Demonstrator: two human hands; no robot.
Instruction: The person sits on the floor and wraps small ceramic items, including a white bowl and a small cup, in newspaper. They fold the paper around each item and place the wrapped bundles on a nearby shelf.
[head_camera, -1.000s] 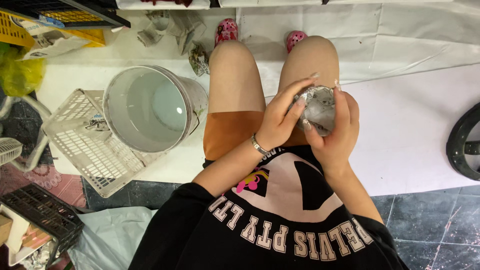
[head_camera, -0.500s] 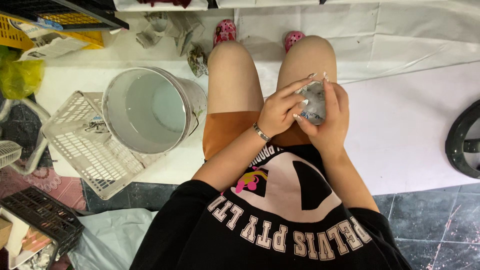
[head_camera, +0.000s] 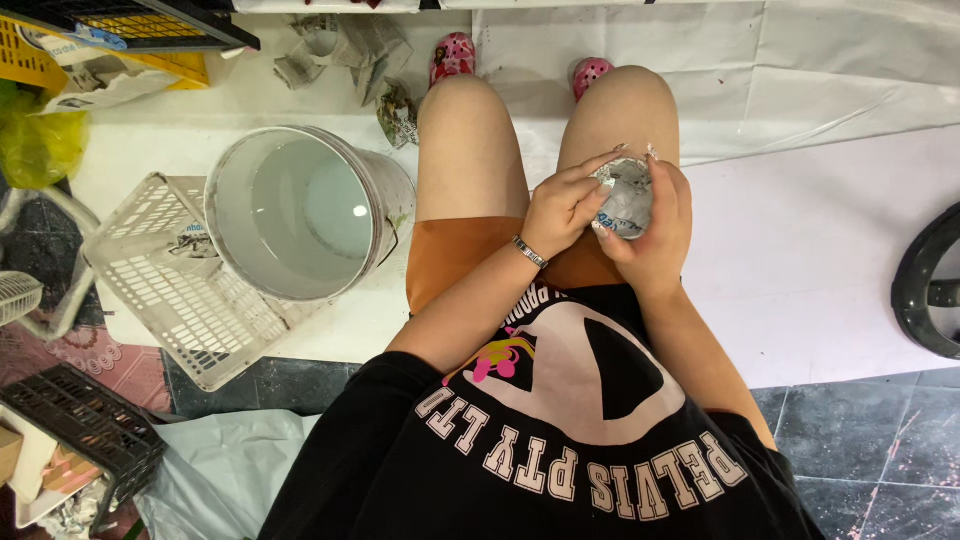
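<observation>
1. White floor sheet (head_camera: 820, 250): I see it spread under the seated legs and reaching the far edge of the floor; my guess is it catches mess.

2. White bucket (head_camera: 300, 215): stands on the sheet's left part, just beside the left knee, seemingly with liquid inside; likely kept within arm's reach.

3. White slatted basket (head_camera: 150, 290): tipped on its side at the sheet's left edge, touching the bucket.

4. Crumpled newspaper scraps (head_camera: 340, 45): piled at the sheet's far edge, well apart from the hands.

5. Right hand (head_camera: 655, 235): curled under and around the paper-covered ball, cradling it over the right thigh.

6. Left hand (head_camera: 560, 205): fingers extended, pressing on the ball's left side, as if smoothing the paper.

7. Paper-covered ball (head_camera: 628, 195): small, grey newsprint surface, lifted clear of the floor, enclosed between both hands.
</observation>
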